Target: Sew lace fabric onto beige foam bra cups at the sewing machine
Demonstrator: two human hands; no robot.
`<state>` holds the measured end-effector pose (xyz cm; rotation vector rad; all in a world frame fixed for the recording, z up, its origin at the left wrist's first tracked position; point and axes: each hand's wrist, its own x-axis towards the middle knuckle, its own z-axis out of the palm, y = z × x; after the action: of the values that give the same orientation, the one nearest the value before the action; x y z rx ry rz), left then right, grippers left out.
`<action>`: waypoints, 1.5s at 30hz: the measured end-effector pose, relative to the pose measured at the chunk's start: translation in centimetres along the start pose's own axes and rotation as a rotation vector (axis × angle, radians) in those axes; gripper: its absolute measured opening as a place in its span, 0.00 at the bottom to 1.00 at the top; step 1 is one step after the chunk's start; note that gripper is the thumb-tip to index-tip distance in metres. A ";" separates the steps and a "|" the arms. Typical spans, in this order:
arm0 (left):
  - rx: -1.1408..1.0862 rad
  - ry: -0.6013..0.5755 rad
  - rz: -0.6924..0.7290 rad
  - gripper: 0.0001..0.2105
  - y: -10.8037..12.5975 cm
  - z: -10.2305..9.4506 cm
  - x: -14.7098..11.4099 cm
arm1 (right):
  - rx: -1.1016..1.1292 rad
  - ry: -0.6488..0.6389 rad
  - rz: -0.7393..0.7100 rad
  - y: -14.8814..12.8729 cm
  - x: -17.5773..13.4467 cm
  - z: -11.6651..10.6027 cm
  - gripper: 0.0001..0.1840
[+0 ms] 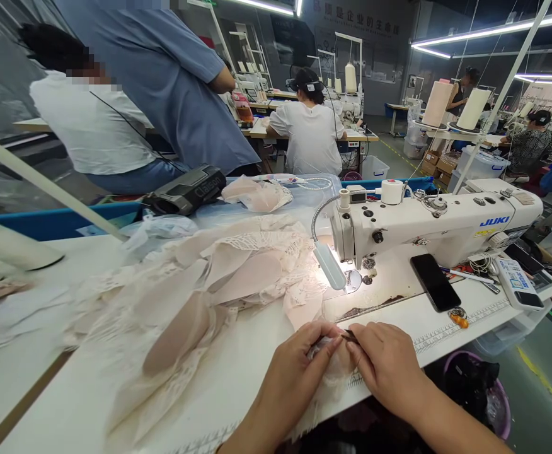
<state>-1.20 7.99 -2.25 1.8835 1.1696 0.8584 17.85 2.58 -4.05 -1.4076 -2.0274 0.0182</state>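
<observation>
Both hands meet at the table's front edge, just before the sewing machine. My left hand is closed, thumb and fingers pinching a piece of pale lace fabric that hangs down below it. My right hand is closed too, gripping a small dark tool whose tip is at the fabric by the left fingertips. Fingers cover most of the tool, so its exact kind is hidden. Left of the hands spreads a heap of cream lace pieces with smooth beige cups.
A lit lamp on a bendy neck hangs beside the needle area. On the machine's right lie a black phone, an orange-tagged key ring and pens. A purple bin stands below. Several people work at machines beyond.
</observation>
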 end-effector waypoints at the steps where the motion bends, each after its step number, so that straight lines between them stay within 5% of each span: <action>1: 0.002 0.002 0.001 0.11 0.0 0.0 0.0 | -0.010 0.007 -0.004 0.0 0.0 0.0 0.14; 19: 0.028 0.024 0.048 0.10 -0.1 0.3 -0.2 | -0.138 0.108 -0.054 -0.2 -0.1 0.9 0.16; 28: 0.024 -0.004 0.035 0.09 -0.4 0.5 -0.1 | -0.140 0.059 -0.097 0.3 -0.3 0.8 0.19; 31: 0.020 -0.011 0.037 0.09 -0.4 0.6 -0.2 | -0.020 0.013 -0.035 0.4 -0.4 0.5 0.16; 36: 0.009 -0.010 0.084 0.09 -0.3 0.4 -0.4 | 0.504 -0.157 0.326 0.6 0.4 -0.5 0.06; 39: 0.039 -0.004 0.132 0.09 -0.3 0.0 -0.3 | 0.733 -0.253 0.436 1.1 1.0 -0.7 0.17; 45: 0.098 -0.107 0.110 0.12 -0.7 -0.5 -0.2 | 0.755 -0.246 0.461 1.4 0.7 -0.4 0.15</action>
<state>-1.98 8.13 -2.69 2.0634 1.0686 0.7607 19.10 3.63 -3.93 -1.3512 -1.5490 1.0791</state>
